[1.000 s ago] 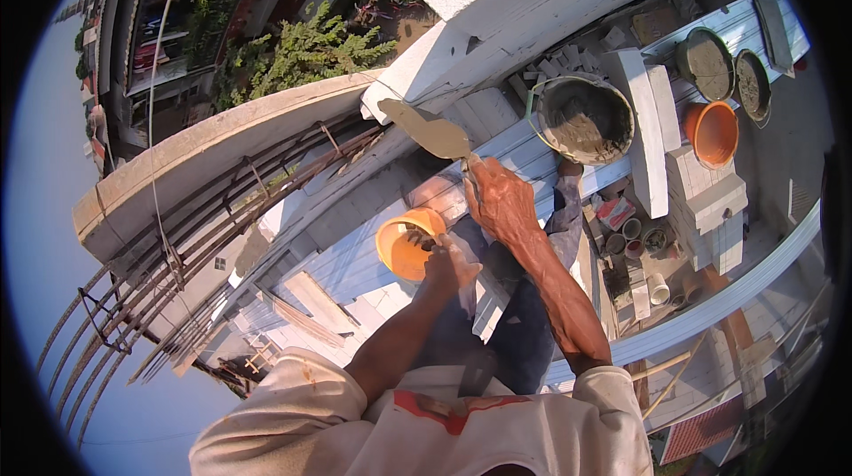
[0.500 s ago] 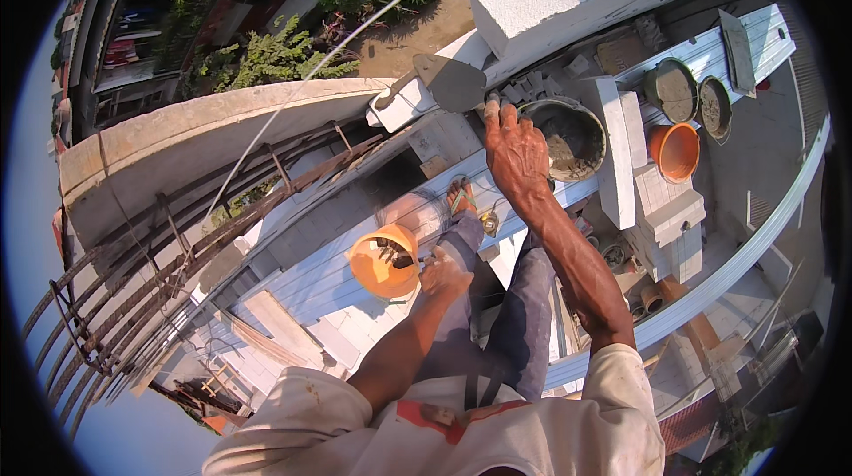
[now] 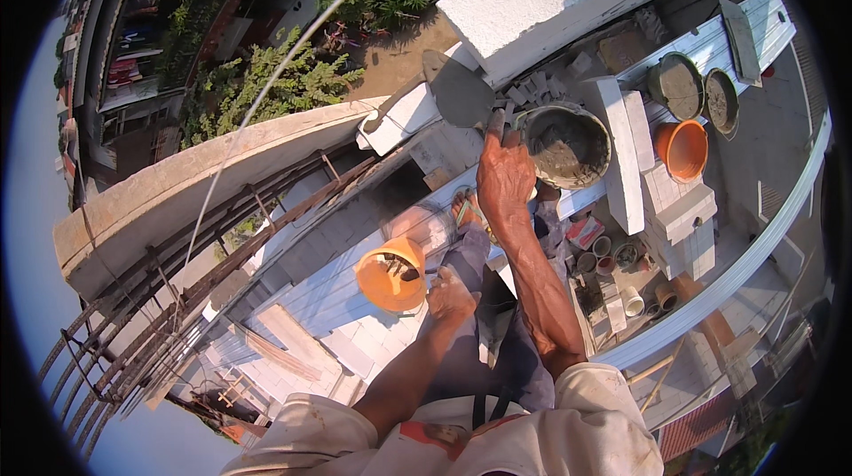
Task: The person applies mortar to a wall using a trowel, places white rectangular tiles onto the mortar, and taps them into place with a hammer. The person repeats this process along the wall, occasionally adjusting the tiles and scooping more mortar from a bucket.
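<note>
Pale concrete ledge point(image 3: 213, 148) and a bundle of rusty reinforcing bars point(image 3: 115, 361) bound the left side in the head view, with open air beyond them and shrubs point(image 3: 275, 86) far below. A thin pale line point(image 3: 257, 99) crosses above the ledge. Ahead, a white block wall point(image 3: 541, 6) limits reach to the right; the space left of its near end is freer, over a lower white block point(image 3: 408, 119). The trowel point(image 3: 459, 88) is there, close to that end, its broad blade dull grey and shaded; whether it carries mortar cannot be told. The right hand point(image 3: 506, 174) is closed around its mostly hidden handle. Just right of that hand stands a dark bucket point(image 3: 568, 146), holding grey mortar. The left hand point(image 3: 451, 292) has curled fingers beside the rim of a yellow-orange bucket point(image 3: 388, 288) with grey smears inside; whether it grips the rim cannot be told. Ribbed bluish metal sheeting point(image 3: 324, 283) runs diagonally underneath, near a sandalled foot point(image 3: 466, 208). Farther right sit pale blocks point(image 3: 612, 152) and another orange bucket point(image 3: 683, 149).
</note>
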Demonstrator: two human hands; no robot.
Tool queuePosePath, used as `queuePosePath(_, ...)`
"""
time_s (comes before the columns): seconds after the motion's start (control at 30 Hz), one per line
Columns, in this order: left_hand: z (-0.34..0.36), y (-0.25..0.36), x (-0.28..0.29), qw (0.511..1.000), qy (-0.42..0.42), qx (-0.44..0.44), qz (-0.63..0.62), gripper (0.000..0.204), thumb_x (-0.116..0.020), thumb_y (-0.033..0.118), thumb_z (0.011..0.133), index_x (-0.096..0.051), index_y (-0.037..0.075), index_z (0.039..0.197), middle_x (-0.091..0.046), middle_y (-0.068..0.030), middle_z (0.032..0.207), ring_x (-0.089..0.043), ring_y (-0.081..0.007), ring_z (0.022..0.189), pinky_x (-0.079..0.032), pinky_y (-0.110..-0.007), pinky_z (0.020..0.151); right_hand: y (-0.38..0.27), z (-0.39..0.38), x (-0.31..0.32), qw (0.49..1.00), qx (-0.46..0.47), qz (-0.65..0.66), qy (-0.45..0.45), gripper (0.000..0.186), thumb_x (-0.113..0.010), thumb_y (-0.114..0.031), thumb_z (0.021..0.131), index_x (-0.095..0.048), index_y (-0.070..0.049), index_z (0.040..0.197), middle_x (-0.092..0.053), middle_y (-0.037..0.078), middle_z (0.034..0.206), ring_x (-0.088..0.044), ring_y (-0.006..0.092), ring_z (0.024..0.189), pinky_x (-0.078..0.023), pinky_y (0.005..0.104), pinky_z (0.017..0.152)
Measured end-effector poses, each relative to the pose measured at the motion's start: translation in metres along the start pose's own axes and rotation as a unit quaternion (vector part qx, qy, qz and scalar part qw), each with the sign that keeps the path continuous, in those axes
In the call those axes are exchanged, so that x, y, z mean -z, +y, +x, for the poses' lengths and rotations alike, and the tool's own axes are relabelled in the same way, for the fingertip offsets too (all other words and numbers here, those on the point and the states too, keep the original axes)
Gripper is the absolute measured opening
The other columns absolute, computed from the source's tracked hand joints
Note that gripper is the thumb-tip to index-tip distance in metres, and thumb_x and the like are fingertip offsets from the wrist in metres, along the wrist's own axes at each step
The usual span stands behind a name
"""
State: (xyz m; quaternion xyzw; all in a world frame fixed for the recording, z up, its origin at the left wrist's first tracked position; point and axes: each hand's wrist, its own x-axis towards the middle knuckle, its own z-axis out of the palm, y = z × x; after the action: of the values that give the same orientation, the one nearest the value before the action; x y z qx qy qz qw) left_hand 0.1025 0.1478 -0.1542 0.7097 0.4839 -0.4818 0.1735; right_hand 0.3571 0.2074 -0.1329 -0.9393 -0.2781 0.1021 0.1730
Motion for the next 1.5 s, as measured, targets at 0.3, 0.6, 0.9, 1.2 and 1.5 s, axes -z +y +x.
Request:
queuePosePath(0.3,0.015,-0.02,-0.054,0.996,0.055,-0.056,0.04,0.12,-0.081,0.066,0.072,-0.029,-0.007,0.152,-0.062,-0.0227,0.128,-0.065,-0.0338,0.117,-0.054,-0.039,0.097,-0.031,0.008,0.006,0.986,-0.07,0.1,-0.113,0.034,-0.064,-0.001,0.087,-0.058,0.005,0.119,-0.06,0.024,0.103,-0.068,0.0405,0.095,-0.061,0.0497,0.071)
queuePosePath(0.6,-0.001,0.004,-0.011,1.0,-0.024,-0.005,0.01,0.099,-0.082,0.057,0.073,-0.04,-0.007,0.137,-0.061,-0.0259,0.125,-0.067,-0.0365,0.114,-0.055,-0.041,0.096,-0.002,-0.021,-0.033,0.971,0.038,0.232,-0.047,0.039,-0.065,0.0,0.085,-0.056,0.004,0.123,-0.059,0.024,0.11,-0.066,0.0448,0.097,-0.059,0.0523,0.076)
queuePosePath(0.9,0.001,0.004,-0.013,0.997,0.01,-0.068,-0.018,0.106,-0.083,0.051,0.075,-0.034,-0.013,0.144,-0.06,-0.0347,0.129,-0.064,-0.0458,0.118,-0.052,-0.05,0.102,0.078,-0.079,-0.086,0.95,0.153,0.222,-0.16,0.056,-0.061,-0.004,0.087,-0.049,0.002,0.141,-0.059,0.024,0.111,-0.064,0.0418,0.1,-0.056,0.05,0.081)
queuePosePath(1.2,0.005,0.017,-0.036,0.996,-0.02,-0.024,0.085,0.12,-0.079,0.059,0.078,-0.022,-0.011,0.156,-0.051,-0.0341,0.142,-0.066,-0.0443,0.116,-0.054,-0.048,0.099,0.225,-0.126,-0.088,0.944,-0.201,0.188,-0.182,0.035,-0.06,-0.028,0.096,-0.062,0.004,0.109,-0.069,0.032,0.091,-0.07,0.0478,0.087,-0.056,0.0548,0.076)
queuePosePath(1.5,-0.007,0.034,-0.029,0.999,0.014,0.0,0.046,0.114,-0.087,0.049,0.071,-0.029,-0.01,0.149,-0.051,-0.0328,0.136,-0.061,-0.0497,0.12,-0.053,-0.052,0.1,0.371,-0.031,-0.236,0.945,-0.261,-0.041,-0.194,0.028,-0.05,-0.016,0.101,-0.069,0.003,0.108,-0.073,0.027,0.101,-0.075,0.0413,0.092,-0.062,0.0501,0.077)
